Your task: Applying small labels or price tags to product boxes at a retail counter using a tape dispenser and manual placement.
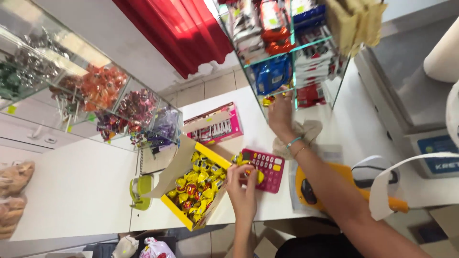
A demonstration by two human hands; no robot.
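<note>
The left hand (241, 184) hovers over the white tabletop (81, 186) between the open yellow box (189, 217) of yellow-wrapped candies (196, 184) and the pink calculator (267, 168), its fingers curled around a few of those candies, one showing yellow at the fingertips beside the calculator keys. The right hand (280, 114) is stretched well away from the box, up to the lower shelf of the glass display rack (291, 62), fingers pinched on a small yellow-wrapped candy (268, 100) at the shelf's edge. A crumpled beige cloth (306, 134) lies just beside that wrist, and a pink carton (215, 125) stands behind the yellow box.
</note>
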